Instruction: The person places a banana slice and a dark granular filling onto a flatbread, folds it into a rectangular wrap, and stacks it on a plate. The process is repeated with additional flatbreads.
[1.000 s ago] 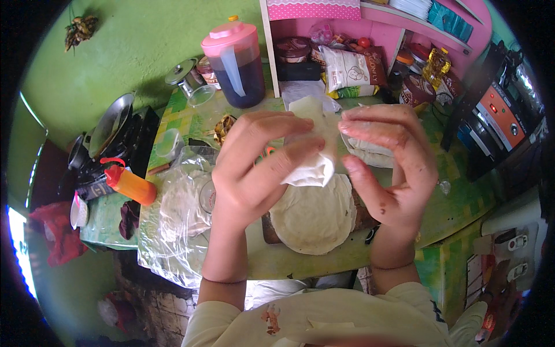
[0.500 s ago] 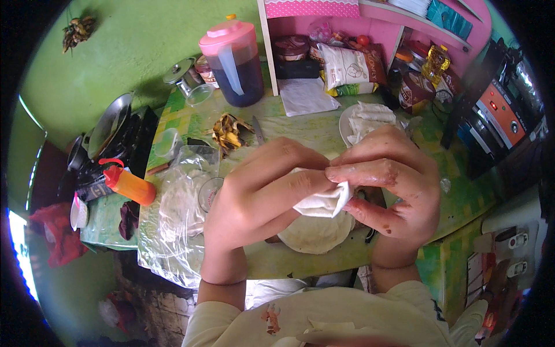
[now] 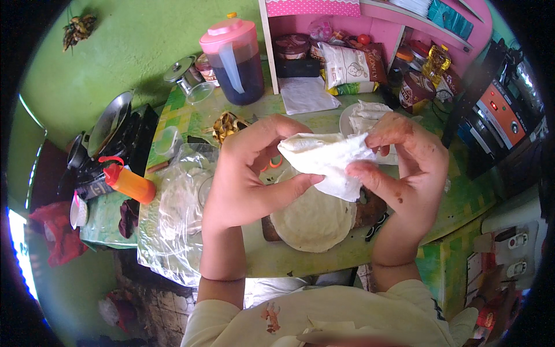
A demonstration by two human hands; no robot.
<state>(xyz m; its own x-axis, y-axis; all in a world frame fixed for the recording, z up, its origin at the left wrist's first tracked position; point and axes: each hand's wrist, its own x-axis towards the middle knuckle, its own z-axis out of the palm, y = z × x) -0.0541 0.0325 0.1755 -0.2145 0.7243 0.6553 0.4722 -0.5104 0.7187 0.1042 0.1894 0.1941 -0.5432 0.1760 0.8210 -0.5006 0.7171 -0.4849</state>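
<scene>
Between both hands, above the table, I hold a folded white spring roll wrapper (image 3: pixel 329 159). My left hand (image 3: pixel 251 179) is closed on its left end, thumb below and fingers behind. The fingertips and thumb of my right hand (image 3: pixel 407 165) pinch its right end; brown smears mark those fingers. Whatever is inside the wrapper is hidden. Below lies a round, pale flat wrapper (image 3: pixel 315 222) on a brown board (image 3: pixel 373 211). Behind my right hand, several folded white rolls (image 3: pixel 370 113) rest on a plate (image 3: pixel 345 122), partly covered by the hand.
Left of my hands lies a clear plastic bag (image 3: pixel 179 202) with pale sheets. Banana peels (image 3: pixel 227 125) sit behind it. A pink-lidded jug (image 3: pixel 234 63) stands at the back, an orange squeeze bottle (image 3: pixel 133 184) at the left. Pink shelves (image 3: pixel 376 29) hold packets and tubs.
The wrapper has turned and now shows its broad side. My hands have moved apart from pinching close together, and more of the round wrapper below is visible.
</scene>
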